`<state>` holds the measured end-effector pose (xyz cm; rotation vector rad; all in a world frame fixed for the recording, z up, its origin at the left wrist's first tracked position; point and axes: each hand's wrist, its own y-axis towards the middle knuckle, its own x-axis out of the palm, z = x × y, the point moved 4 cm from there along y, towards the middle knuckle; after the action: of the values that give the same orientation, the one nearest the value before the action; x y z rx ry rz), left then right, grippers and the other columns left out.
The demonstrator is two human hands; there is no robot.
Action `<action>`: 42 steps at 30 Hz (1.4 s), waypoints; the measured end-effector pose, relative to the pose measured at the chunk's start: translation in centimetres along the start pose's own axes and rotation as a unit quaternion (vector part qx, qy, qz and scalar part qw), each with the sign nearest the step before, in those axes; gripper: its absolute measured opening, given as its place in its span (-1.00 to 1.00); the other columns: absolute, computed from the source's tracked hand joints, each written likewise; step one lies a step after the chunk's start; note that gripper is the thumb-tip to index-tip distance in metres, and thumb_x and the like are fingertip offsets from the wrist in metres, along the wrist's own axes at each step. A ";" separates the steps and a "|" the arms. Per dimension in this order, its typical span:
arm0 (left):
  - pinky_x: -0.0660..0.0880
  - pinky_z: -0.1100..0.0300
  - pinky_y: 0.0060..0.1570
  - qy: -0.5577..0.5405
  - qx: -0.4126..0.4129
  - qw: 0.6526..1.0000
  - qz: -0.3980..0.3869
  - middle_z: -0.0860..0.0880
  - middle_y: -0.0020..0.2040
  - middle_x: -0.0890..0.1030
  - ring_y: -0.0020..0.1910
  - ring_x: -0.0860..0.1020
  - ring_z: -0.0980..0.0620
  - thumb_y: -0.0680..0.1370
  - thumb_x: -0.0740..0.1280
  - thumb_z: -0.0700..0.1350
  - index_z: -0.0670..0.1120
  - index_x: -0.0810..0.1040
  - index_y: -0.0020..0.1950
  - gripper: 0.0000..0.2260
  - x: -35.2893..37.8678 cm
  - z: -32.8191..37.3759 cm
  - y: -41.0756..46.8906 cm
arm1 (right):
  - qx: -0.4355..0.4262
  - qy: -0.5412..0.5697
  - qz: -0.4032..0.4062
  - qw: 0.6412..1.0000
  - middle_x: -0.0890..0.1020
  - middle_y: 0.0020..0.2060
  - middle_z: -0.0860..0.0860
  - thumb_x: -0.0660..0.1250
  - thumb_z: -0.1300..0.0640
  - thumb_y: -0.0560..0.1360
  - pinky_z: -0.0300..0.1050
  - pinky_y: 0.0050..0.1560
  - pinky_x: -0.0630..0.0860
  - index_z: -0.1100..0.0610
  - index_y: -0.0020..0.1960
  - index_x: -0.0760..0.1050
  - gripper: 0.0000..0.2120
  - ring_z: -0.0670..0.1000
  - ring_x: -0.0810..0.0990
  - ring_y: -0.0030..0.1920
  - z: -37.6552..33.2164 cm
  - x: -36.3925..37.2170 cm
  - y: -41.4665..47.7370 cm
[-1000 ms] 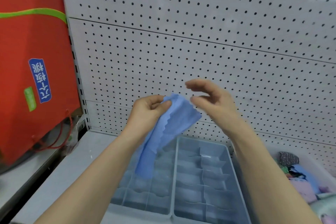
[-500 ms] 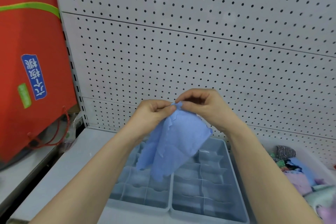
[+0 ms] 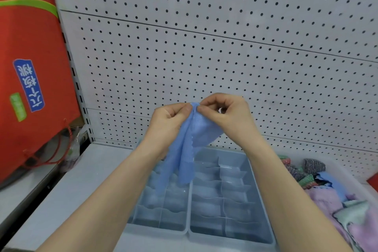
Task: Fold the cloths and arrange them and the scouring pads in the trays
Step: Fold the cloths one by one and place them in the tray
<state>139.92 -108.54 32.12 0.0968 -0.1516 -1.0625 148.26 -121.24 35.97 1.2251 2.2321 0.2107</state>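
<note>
The left hand [image 3: 169, 122] and right hand [image 3: 227, 114] both pinch the blue cloth [image 3: 184, 149] between thumb and forefinger. They meet at one bunched point on its top edge, fingertips nearly touching and the other fingers curled. The cloth hangs from that point in loose lengthwise folds, held in the air in front of the pegboard [image 3: 204, 47]. Its lower end dangles over the left of the two grey trays [image 3: 188, 210], and it does not seem to rest in it.

This looks like the start of a fold: the hands seem to be sorting out an edge or corner. Next they probably need to slide apart along that edge so the limp cloth spreads flat. Then corners can be brought together and the fold made small enough for one compartment.

The trays lie side by side on the shelf [image 3: 81, 190], and I can see nothing placed in them. At the right, a bin [image 3: 347, 172] holds more cloths [image 3: 327, 200] and pads [image 3: 313, 166]. A red bag [image 3: 36, 67] stands far left.
</note>
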 end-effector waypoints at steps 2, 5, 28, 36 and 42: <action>0.50 0.26 -0.28 -0.012 0.005 1.000 0.004 -0.05 -0.25 0.66 -0.32 0.56 0.10 0.64 0.25 -0.15 -0.23 0.66 0.00 -0.77 0.1 -0.1 -0.1 | -0.011 -0.006 0.025 1.000 0.65 -0.37 -0.05 0.49 0.20 0.42 -0.47 -0.32 0.31 0.12 -0.20 0.65 -0.96 -0.23 0.50 -0.36 -0.2 0.0 0.0; 0.51 0.26 -0.22 -0.033 0.016 0.999 0.000 0.00 -0.21 0.70 -0.26 0.62 0.12 0.63 0.27 -0.15 -0.15 0.68 0.03 -0.80 0.4 -0.2 -0.3 | -0.024 -0.012 0.036 0.999 0.65 -0.36 -0.05 0.51 0.19 0.40 -0.44 -0.32 0.34 0.10 -0.24 0.64 -0.92 -0.19 0.50 -0.35 -0.4 0.3 -0.2; 0.55 0.29 -0.16 -0.059 0.074 0.995 0.006 0.03 -0.12 0.70 -0.15 0.64 0.12 0.66 0.20 -0.17 -0.13 0.61 0.03 -0.81 -1.0 2.1 0.1 | -0.070 -0.164 -0.029 0.984 0.52 -0.13 -0.15 0.53 -0.04 0.38 -0.33 -0.13 0.35 0.00 -0.23 0.57 -0.82 -0.15 0.46 -0.06 -1.6 -1.7 1.0; 0.61 0.11 -0.01 0.023 0.050 0.998 0.011 0.01 -0.11 0.73 -0.07 0.70 0.04 0.49 0.46 -0.20 -0.02 0.67 0.02 -0.86 -1.6 1.2 0.1 | -0.014 -0.100 -0.059 0.993 0.61 -0.36 -0.07 0.45 0.05 0.48 -0.32 -0.32 0.43 0.07 -0.21 0.62 -0.86 -0.12 0.53 -0.33 -1.9 -1.2 1.2; 0.59 0.20 -0.14 0.026 0.039 0.999 -0.001 -0.01 -0.15 0.73 -0.15 0.69 0.06 0.56 0.39 -0.15 -0.05 0.68 -0.05 -0.93 -1.5 0.7 0.6 | -0.012 -0.149 -0.048 0.988 0.52 -0.45 -0.11 0.48 0.05 0.43 -0.37 -0.38 0.32 0.00 -0.36 0.53 -0.77 -0.12 0.42 -0.38 -2.0 -1.8 1.5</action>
<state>139.61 -106.95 32.79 0.1946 -0.1465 -1.0553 149.00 -121.57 38.93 1.0583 2.0160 0.0141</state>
